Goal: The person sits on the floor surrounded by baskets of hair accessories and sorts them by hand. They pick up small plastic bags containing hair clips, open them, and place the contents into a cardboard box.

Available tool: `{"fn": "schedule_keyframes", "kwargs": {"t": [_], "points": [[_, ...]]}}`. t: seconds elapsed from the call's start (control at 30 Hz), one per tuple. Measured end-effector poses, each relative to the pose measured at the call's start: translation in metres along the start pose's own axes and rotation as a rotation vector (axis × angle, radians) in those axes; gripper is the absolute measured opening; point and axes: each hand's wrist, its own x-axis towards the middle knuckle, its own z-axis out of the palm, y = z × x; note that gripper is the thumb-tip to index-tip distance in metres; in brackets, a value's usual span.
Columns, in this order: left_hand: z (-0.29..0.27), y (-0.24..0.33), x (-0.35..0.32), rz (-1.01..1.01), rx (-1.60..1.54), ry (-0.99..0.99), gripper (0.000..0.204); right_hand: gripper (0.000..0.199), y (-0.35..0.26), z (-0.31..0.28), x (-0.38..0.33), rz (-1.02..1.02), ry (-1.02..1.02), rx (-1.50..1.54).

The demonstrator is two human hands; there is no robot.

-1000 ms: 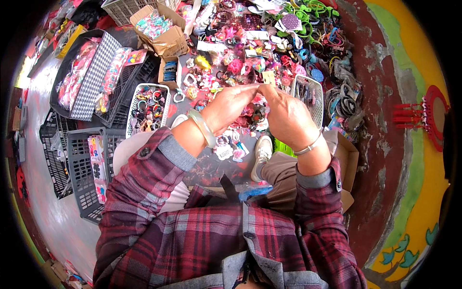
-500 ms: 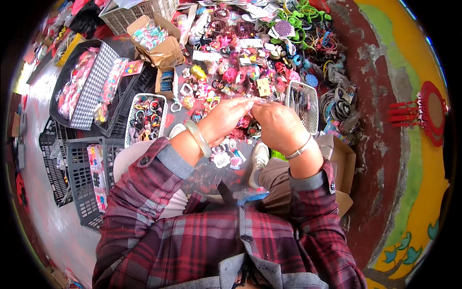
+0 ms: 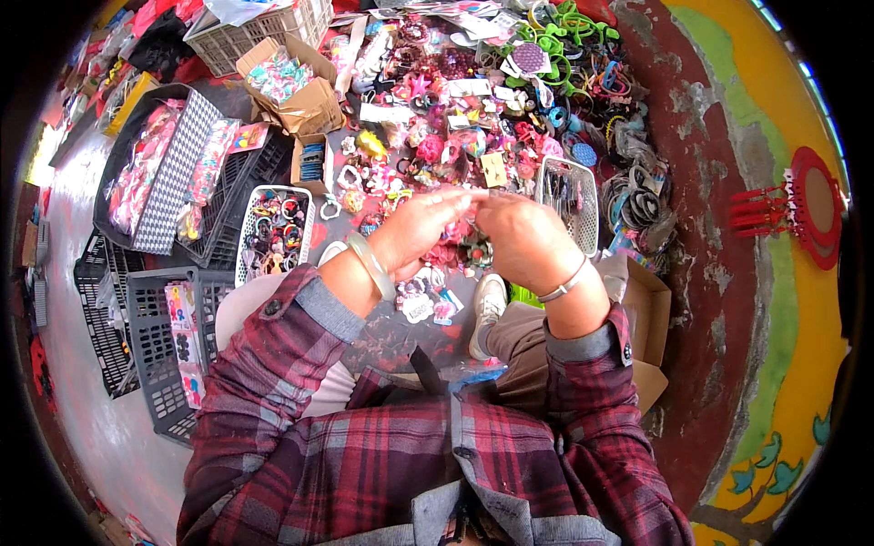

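Hands: L hand [image 3: 414,232] & R hand [image 3: 525,238] together, meeting at fingertips above floor; can't tell if anything's pinched betw. them, most R fingers hidden.
L: fingers stretched twd R hand; pale bangle [image 3: 371,266] at wrist.
R: knuckles up, fingers bent down out of sight; thin metal bracelet [image 3: 566,280] at wrist.
Hair-accessory pile: spread on floor beyond & below hands; mostly pink/red/white pcs, e.g. pink flower pc [image 3: 430,148], yellow fluffy pc [image 3: 370,143], beige card [image 3: 493,169].
Headbands: green headbands [image 3: 575,24] at far R of pile, dark coiled bands [image 3: 637,200] nearer.
White baskets: L white basket [image 3: 242,247] holds small mixed-colour pcs; R white basket [image 3: 594,214], just beyond R hand, holds dark pcs.
Cartons: small carton [image 3: 313,187] w/ blue pcs; bigger carton [image 3: 319,115] behind, w/ pastel packets; open carton [image 3: 650,314] by R knee.
L side: grey crate [image 3: 164,391] w/ carded pcs; black/white-check box [image 3: 177,173] w/ pink packets, on black crates.
Feet: white shoe [image 3: 490,311] below R hand, near pile's edge.
Wall: red round hanging [image 3: 823,202] w/ tassels, on yellow.
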Motion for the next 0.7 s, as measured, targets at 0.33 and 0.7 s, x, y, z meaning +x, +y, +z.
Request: {"fn": "schedule_keyframes", "kwargs": {"t": [0.33,0.7], "points": [[-0.022,0.017,0.007,-0.053,-0.449,0.114,0.035,0.029,-0.017,-0.017,0.009,0.215,0.346,0.677],[-0.019,0.037,-0.006,-0.098,-0.161,0.092,0.038,0.015,0.010,-0.027,-0.002,0.377,0.204,1.258]]}}
